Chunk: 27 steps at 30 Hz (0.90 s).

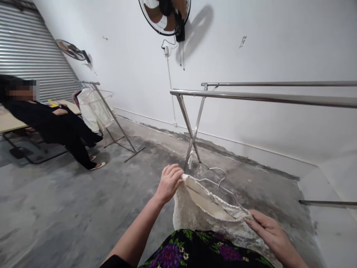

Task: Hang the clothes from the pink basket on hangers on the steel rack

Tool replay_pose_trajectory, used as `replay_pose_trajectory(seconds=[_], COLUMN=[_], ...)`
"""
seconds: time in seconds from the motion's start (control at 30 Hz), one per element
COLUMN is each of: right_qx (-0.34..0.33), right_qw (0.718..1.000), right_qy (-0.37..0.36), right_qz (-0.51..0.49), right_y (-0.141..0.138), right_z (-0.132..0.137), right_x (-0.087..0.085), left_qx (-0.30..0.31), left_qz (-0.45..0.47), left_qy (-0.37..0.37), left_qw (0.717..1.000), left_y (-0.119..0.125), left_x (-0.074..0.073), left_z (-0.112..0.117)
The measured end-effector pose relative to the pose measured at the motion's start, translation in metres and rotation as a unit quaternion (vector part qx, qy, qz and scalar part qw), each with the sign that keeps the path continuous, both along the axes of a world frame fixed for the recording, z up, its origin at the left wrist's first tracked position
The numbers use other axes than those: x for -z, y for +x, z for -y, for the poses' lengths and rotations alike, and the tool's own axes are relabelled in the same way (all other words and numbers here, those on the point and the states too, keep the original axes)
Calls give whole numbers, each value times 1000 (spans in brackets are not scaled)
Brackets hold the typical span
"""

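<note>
Cream garment (192,216), in the head view, held low, just beyond the wearer's floral top (178,251), above the concrete floor (125,208) and short of the metal rack (251,96). Stretched wide, with a firm grip at either end of the neckline: left hand (169,183) curled over one shoulder corner, pinching cloth; right hand (270,232) with thumb and fingers pressed together on the opposite corner, pinching cloth there too, perhaps along with the tip of the wire hanger (219,185). Hanger set along the opening, with its hook pointing away from the body, probably for support of both shoulders from within. Corners held wide apart, seemingly to keep the neckline taut and stop slipping. Inside the opening, a thin dark line (230,214), possibly the hanger's lower bar. In looks, pale and soft-seeming, mottled like lace or crushed velvet, with narrow wavy trim round the neckline, a smoother inner face, and loose folds dropping toward the floor, partly hidden by the floral top
</note>
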State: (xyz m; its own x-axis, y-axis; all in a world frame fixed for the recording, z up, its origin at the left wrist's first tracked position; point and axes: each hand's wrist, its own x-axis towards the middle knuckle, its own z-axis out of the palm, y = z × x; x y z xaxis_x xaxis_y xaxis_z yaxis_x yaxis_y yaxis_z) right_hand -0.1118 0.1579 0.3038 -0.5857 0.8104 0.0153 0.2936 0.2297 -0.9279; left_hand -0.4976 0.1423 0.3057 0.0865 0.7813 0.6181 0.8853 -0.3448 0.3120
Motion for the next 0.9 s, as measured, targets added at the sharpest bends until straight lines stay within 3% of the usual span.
replay_pose_trajectory(seconds=[0.1, 0.3, 0.43, 0.53, 0.6, 0.63, 0.7, 0.73, 0.77, 0.83, 0.9], right_qx=[-14, -123, -111, -75, -27, -2, 44, 63, 81, 112, 141], right_qw=[1000, 992, 991, 988, 984, 981, 975, 972, 970, 965, 958], right_qy=[-4, -24, -35, -51, -69, -75, -70, -59, -42, 0, 48], right_qz=[17, 16, -60, -124, -164, -181, -208, -218, -224, -237, -246], right_y=[-3, 2, -9, -24, -35, -41, -55, -63, -72, -94, -121], right_z=[0, -21, -41, -49, -51, -52, -53, -55, -58, -68, -82], right_x=[-9, -39, -52, -62, -69, -73, -81, -85, -88, -97, -108], left_qx=[26, 32, -73, -142, -118, -76, 66, 138, 183, 216, 225], left_qz=[-13, 20, 86, 193, 249, 257, 217, 180, 141, 62, 37], left_qy=[25, 79, 122, 118, 36, -30, -209, -300, -376, -466, -481], left_qw=[999, 996, 986, 964, 961, 963, 951, 927, 897, 856, 846], left_y=[6, 17, 30, 51, 69, 78, 90, 92, 91, 78, 55], left_x=[1, 0, -5, 8, 30, 44, 76, 93, 109, 134, 145], left_z=[-16, -51, -73, -82, -81, -79, -71, -65, -59, -48, -38])
